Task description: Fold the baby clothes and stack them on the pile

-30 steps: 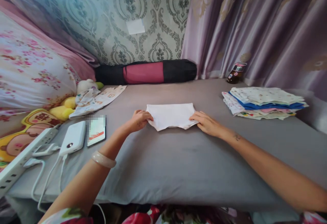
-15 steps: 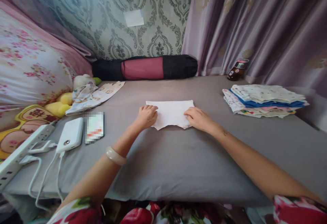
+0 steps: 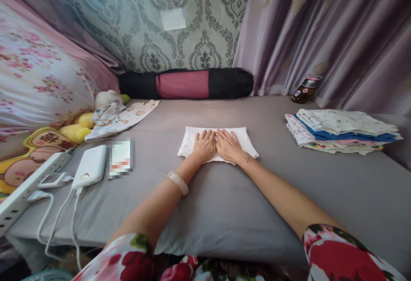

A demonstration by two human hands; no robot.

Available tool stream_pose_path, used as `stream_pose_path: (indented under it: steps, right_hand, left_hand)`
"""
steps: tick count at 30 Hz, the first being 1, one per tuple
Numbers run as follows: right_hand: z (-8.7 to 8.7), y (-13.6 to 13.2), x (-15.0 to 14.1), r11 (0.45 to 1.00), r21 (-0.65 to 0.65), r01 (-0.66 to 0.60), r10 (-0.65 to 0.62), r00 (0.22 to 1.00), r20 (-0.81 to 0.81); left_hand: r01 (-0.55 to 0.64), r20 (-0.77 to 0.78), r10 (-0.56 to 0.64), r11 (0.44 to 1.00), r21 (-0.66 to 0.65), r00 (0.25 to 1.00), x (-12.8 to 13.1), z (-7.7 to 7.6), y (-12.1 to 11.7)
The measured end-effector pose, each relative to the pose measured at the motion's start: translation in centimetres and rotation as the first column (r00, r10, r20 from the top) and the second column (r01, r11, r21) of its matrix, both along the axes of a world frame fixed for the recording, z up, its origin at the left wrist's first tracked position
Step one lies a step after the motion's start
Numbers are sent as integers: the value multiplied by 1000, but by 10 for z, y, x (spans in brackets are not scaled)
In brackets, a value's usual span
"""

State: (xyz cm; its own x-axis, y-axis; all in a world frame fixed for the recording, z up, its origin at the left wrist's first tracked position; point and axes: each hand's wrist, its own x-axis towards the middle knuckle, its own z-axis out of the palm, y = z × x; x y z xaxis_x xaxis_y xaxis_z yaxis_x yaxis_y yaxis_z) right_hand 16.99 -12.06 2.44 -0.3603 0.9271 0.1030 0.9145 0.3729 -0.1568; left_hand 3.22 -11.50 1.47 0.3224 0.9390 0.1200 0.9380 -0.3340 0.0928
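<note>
A folded white cloth garment [image 3: 247, 142] lies flat on the grey bed sheet in front of me. My left hand [image 3: 204, 145] rests palm down on its middle, fingers stretched out. Right beside it, my right hand [image 3: 227, 145] presses flat on the same white cloth, fingers slightly spread. The two hands nearly touch at the thumbs and cover the cloth's centre and part of its near edge. Neither hand grips anything.
A stack of folded clothes [image 3: 346, 129] stands at right, a dark bottle [image 3: 305, 89] behind it. A black and red roll [image 3: 183, 84] lies along the wall. Left are a patterned garment [image 3: 128, 120], plush toys [image 3: 75, 132], a white power bank [image 3: 90, 166] and a power strip [image 3: 35, 187].
Both hands have moved from the cloth's left and right sides inward to its middle and flattened out. The cloth's lower corners now lie spread wider.
</note>
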Motion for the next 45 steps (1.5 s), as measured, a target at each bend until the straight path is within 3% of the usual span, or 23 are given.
stream_pose_path:
  steps: [5,8,13,19,23,28,37,41,45]
  right_hand:
    - [2,5,3,1000,12,-26,25,999,33]
    - [4,8,5,997,52,-57,54,997,57]
    - [2,7,5,997,67,-27,23,998,65]
    - [1,6,3,1000,11,9,-9,999,35]
    - [1,5,-1,995,19,95,-96,995,8]
    - [-2,5,-3,955,57,292,-289,956,-48]
    - [-4,7,5,874,32,485,-481,872,-84]
    - [-3,6,20,892,15,453,-451,890,-71]
    - [-4,6,38,924,1,382,-382,923,-38]
  left_hand:
    - [37,6,-37,998,50,999,-1,11,0]
    - [2,9,-2,998,56,1000,1,16,2]
    - [-62,46,59,996,67,997,4,12,4]
    - [-62,53,63,998,-20,997,3,9,7]
    - [-87,81,84,996,34,993,3,12,9]
    - [-128,79,122,990,66,989,2,9,11]
    - [-201,44,198,976,85,979,-23,3,8]
    - [-215,31,214,975,57,976,-39,7,7]
    - [-125,-4,125,992,11,992,-55,10,9]
